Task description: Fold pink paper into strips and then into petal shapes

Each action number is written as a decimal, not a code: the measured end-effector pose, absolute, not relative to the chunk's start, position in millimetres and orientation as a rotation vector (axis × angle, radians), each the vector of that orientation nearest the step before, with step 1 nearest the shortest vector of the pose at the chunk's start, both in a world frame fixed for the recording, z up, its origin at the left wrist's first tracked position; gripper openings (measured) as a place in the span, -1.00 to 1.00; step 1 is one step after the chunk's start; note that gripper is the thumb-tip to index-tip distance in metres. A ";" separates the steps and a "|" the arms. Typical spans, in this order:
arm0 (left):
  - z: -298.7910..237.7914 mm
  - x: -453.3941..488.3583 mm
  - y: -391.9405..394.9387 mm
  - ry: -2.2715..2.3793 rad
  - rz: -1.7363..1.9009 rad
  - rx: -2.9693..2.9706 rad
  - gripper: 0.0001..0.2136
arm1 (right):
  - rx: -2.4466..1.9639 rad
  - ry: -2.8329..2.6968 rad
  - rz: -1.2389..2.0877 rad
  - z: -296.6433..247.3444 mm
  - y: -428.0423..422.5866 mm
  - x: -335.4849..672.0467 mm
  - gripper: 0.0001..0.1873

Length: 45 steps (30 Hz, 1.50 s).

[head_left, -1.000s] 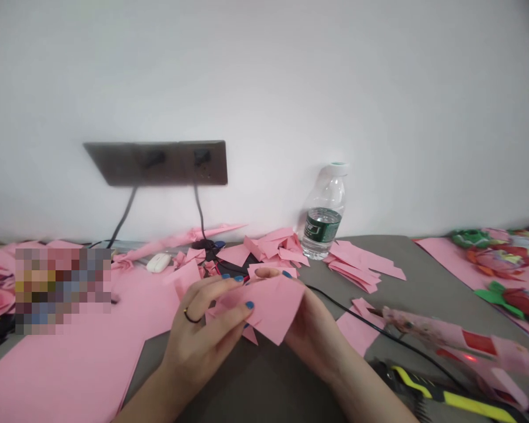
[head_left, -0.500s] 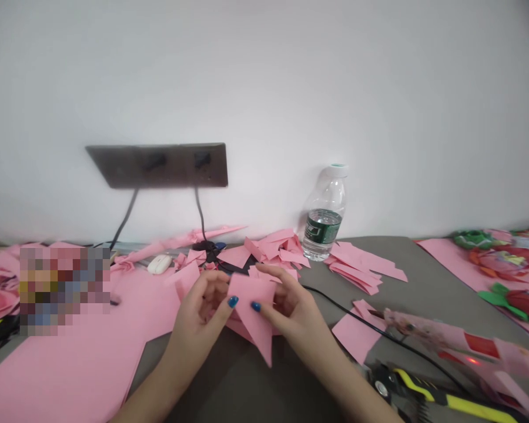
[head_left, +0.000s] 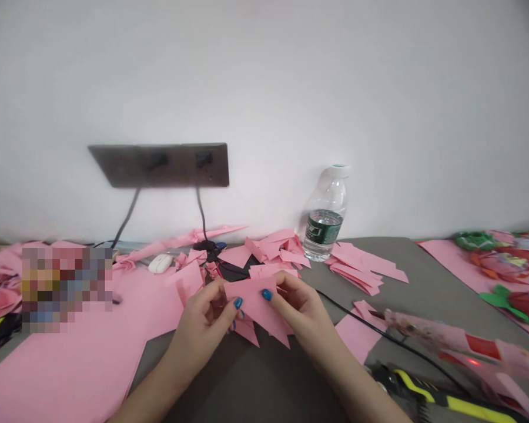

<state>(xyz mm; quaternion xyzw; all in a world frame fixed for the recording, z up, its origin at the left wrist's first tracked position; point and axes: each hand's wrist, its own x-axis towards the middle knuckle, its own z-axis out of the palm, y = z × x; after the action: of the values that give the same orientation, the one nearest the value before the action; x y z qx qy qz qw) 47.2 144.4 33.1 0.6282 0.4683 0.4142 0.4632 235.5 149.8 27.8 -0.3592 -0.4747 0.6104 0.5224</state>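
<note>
A folded piece of pink paper [head_left: 258, 299] is held up between my two hands over the grey table [head_left: 247, 388]. My left hand [head_left: 209, 308] pinches its left corner between thumb and fingers. On the opposite side, my right hand [head_left: 297, 299] grips the upper right edge, thumb pressed on the front face. The paper's pointed end hangs down toward the right. Below it another pink paper point [head_left: 247, 330] shows near the left fingertips; whether it belongs to the same piece I cannot tell.
Pink sheets [head_left: 83, 352] lie left, paper scraps [head_left: 273, 249] behind. A water bottle [head_left: 325, 220] stands by the wall. On the right are a pink-wrapped glue gun [head_left: 462, 341] with a cable, a black-and-yellow tool [head_left: 449, 396] and paper flowers [head_left: 502, 261]. A white mouse [head_left: 160, 264] sits back left.
The paper has turned in my hands, its point swinging from straight down toward the right and higher. My right thumb has moved up the paper, and a second point now shows below.
</note>
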 end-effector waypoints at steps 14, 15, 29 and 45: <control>41.9 46.4 141.1 0.877 1.207 1.495 -0.92 | -0.843 -1.103 1.411 32.8 148.3 239.9 -0.79; 42.9 45.3 140.8 0.884 1.209 1.540 -0.90 | -0.835 -1.092 1.412 32.9 148.3 240.2 -0.78; 43.2 48.3 142.7 0.951 0.821 1.429 -0.62 | -0.808 -1.505 1.126 34.1 144.7 239.6 -0.80; 40.2 49.2 141.7 1.222 0.933 1.830 -0.79 | -1.018 -1.324 1.439 26.7 148.0 230.2 -0.54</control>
<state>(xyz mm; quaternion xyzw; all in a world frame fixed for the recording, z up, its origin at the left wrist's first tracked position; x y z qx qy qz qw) 49.2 141.7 40.2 0.7123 0.4756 0.3633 0.3668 230.2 148.0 26.7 -0.4119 -0.5357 0.5826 0.4516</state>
